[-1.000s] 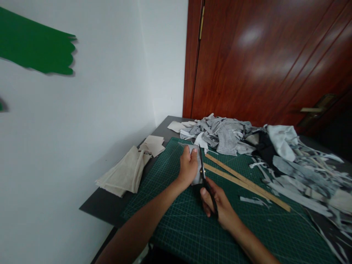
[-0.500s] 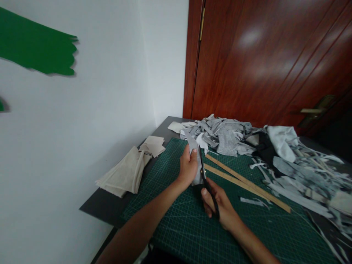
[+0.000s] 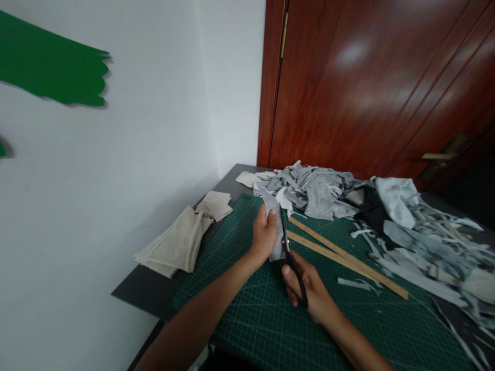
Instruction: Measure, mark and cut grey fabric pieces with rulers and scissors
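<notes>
My left hand (image 3: 265,233) pinches a grey strip of fabric (image 3: 277,249) between thumb and fingers, holding it above the green cutting mat (image 3: 247,314). Black-handled scissors (image 3: 286,246) are gripped in my right hand (image 3: 305,286), fingers wrapped through the handles. Their blades point away from me and lie along the right edge of the fabric strip. Whether the blades are fully closed is hard to make out. Two wooden rulers (image 3: 344,246) lie on the mat just right of the scissors, crossing near their far right end.
Grey fabric scraps (image 3: 320,193) are heaped at the back, and more strips (image 3: 433,263) cover the right side. Folded cream cloth (image 3: 174,245) and small cream pieces (image 3: 216,203) lie at the left edge by the wall. A small scrap (image 3: 353,283) rests on the mat.
Almost nothing differs. My left hand and the scissors have shifted very slightly; both hands keep their holds on the fabric strip and scissors.
</notes>
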`<state>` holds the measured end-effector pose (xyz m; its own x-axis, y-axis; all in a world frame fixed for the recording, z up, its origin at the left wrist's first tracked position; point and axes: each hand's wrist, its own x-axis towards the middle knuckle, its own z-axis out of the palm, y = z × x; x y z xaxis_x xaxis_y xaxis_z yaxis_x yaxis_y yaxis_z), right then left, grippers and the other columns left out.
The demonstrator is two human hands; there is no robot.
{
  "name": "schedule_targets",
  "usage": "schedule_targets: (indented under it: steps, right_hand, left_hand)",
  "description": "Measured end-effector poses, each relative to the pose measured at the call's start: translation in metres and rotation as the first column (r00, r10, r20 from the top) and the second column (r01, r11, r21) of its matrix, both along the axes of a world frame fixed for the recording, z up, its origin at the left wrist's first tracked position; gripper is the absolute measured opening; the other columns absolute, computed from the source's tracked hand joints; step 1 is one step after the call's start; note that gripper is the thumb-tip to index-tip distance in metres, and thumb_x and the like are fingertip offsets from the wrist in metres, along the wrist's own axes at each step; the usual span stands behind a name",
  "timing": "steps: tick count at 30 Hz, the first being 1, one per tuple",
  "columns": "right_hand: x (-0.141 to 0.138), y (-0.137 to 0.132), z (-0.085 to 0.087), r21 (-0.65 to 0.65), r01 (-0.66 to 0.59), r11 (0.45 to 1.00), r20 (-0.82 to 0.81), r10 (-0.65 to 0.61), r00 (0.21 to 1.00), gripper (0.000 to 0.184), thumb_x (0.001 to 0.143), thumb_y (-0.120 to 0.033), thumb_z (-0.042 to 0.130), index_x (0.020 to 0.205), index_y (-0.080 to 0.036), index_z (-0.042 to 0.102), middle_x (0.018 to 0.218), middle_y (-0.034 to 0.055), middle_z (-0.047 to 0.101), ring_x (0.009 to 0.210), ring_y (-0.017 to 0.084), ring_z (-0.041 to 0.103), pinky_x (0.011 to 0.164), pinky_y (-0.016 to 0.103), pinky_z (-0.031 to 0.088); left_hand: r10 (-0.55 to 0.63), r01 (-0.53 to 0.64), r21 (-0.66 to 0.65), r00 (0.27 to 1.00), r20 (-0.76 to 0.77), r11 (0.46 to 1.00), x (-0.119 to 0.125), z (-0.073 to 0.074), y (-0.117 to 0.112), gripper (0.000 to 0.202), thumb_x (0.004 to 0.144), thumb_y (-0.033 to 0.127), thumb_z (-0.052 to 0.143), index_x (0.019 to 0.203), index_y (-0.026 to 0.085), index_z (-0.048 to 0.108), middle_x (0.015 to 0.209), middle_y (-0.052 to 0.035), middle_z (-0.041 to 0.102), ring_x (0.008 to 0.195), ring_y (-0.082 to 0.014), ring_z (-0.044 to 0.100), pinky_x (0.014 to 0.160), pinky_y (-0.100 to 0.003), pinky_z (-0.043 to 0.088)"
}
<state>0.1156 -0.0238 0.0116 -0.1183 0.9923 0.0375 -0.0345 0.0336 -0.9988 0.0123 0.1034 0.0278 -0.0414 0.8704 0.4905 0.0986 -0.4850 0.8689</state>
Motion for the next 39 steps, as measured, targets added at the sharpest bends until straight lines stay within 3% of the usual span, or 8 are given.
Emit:
schedule_targets:
  steps: [9,28,39]
  right_hand:
    - [0.0003,-0.0002,0.0010,0.025,-0.011,1.000,0.016,0.011,1.000,0.089,0.084,-0.080,0.064,0.141,-0.013,0.055,0.055,-0.0109,0.040,0.038,0.008,0.032,0.035,0.021,0.034]
    - [0.0047,0.0009,0.0007,0.048,-0.052,0.997,0.045,0.050,0.998,0.073,0.092,-0.072,0.063,0.135,-0.013,0.058,0.055,-0.0110,0.040,0.039,0.008,0.033,0.036,0.020,0.032]
    - [0.0065,0.0019,0.0032,0.041,-0.060,0.997,0.070,0.057,0.996,0.082,0.089,-0.074,0.065,0.138,-0.010,0.056,0.055,-0.0107,0.041,0.039,0.008,0.034,0.037,0.020,0.034]
  left_hand:
    - [-0.006,0.005,0.005,1.000,0.011,1.000,-0.0001,-0.0012,0.0018,0.021,0.103,0.030,0.047,0.115,0.021,0.061,0.110,-0.0062,0.072,0.103,-0.0218,0.066,0.096,-0.035,0.049]
    - [0.002,-0.002,0.002,1.000,0.012,1.000,-0.0006,0.0002,0.0013,0.021,0.103,0.032,0.046,0.114,0.021,0.061,0.107,-0.0050,0.071,0.102,-0.0207,0.066,0.095,-0.033,0.048]
    - [-0.015,0.015,0.006,0.998,0.063,1.000,-0.0001,-0.0002,0.0030,0.021,0.102,0.034,0.048,0.110,0.021,0.062,0.105,-0.0065,0.071,0.101,-0.0229,0.065,0.095,-0.035,0.047]
